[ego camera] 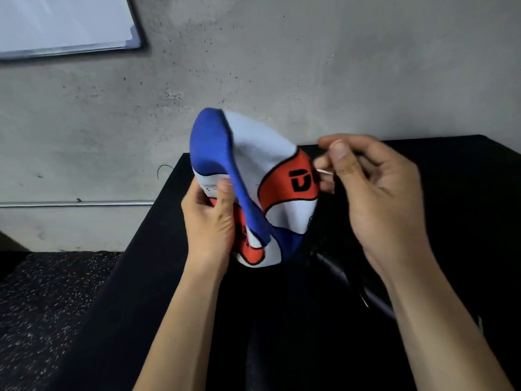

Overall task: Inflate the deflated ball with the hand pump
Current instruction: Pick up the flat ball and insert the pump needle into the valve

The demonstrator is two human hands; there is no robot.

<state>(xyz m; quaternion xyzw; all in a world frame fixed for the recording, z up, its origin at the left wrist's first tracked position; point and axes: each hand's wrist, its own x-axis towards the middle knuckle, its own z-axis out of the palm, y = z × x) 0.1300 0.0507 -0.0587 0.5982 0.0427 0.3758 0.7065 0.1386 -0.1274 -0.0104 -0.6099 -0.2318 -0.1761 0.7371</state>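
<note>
Deflated blue, white and red ball [253,176], folded, held above black table [451,170]: left hand [210,221] grips its 8 o'clock edge; right hand [375,187], at 3 o'clock, pinches a thin pale item, unidentifiable.

The left hand [210,221] grips the folded, deflated ball [253,176] above a black table [465,170]; the right hand [375,187] pinches something thin beside it.

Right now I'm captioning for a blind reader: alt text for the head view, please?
A left hand holds a collapsed blue, white and red ball above a black table, while the right hand pinches something thin at the ball's edge. A whiteboard hangs on the concrete wall.
</note>
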